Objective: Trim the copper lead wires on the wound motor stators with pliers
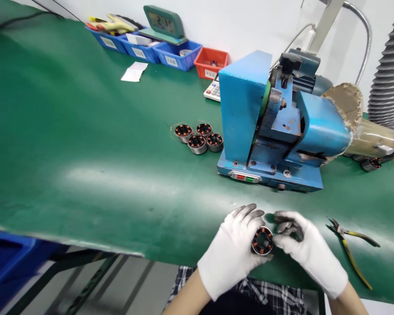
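Observation:
My left hand (238, 245), in a white glove with grey fingertips, is wrapped around a motor stator (262, 241). The stator is a short metal ring with copper windings around its inside, and its open face is turned up toward me. Close to the stator's right side is my right hand (302, 245), gloved the same way. Its fingers are curled in, and anything pinched between them is too small to make out. Pliers (343, 232) with yellow-green handles lie spread on the green table (101, 188), right of my right hand.
A blue belt-grinding machine (243, 105) stands beyond my hands. Several more stators (197, 143) sit to its left; others lie under its duct at right. Along the wall are blue bins (177, 57), a red bin (212, 61), a clock (164, 22) and a calculator (212, 91).

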Available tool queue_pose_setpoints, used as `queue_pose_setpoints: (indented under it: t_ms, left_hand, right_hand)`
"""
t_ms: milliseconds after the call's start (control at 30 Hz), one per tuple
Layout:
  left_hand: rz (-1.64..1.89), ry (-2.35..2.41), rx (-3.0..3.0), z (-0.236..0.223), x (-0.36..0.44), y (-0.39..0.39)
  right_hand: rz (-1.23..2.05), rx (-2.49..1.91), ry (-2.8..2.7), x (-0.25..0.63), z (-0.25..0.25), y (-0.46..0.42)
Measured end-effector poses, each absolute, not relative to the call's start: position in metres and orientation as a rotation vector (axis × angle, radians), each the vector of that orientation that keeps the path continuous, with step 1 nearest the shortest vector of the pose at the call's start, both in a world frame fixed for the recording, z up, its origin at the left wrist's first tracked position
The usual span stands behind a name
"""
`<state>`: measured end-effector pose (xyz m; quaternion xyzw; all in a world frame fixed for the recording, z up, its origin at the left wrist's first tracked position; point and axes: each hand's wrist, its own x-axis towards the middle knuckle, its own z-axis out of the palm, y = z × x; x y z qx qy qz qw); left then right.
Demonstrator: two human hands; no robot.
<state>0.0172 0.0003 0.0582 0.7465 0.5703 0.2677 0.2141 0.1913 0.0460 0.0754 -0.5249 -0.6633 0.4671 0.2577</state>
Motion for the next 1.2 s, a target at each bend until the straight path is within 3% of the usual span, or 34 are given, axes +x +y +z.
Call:
queue_pose_setpoints:
  t_ms: [367,667,833,967,1200]
  left_hand:
    - [0.682,1.606,2.060,0.059,0.017,0.001]
    - [0.635,1.565,2.027,0.065,0.014,0.006]
    - [0.686,1.553,2.039,0.065,0.011,-0.004]
    - [0.794,1.472,2.004,0.082,0.019,-0.020]
    - [0.637,1.522,1.911,0.082,0.042,-0.010]
  right_hand:
    - [1.174,-1.278,-1.920,0.186,0.074,0.052]
    - [0.718,-1.488,-2.027,0.222,0.057,0.065]
    - [0.475,-1.405,-1.913,0.239,0.084,0.050]
    - [0.654,-1.161,-2.340,0.220,0.093,0.011]
    - [1.029,-1.323,-2.598,0.194,0.064,0.019]
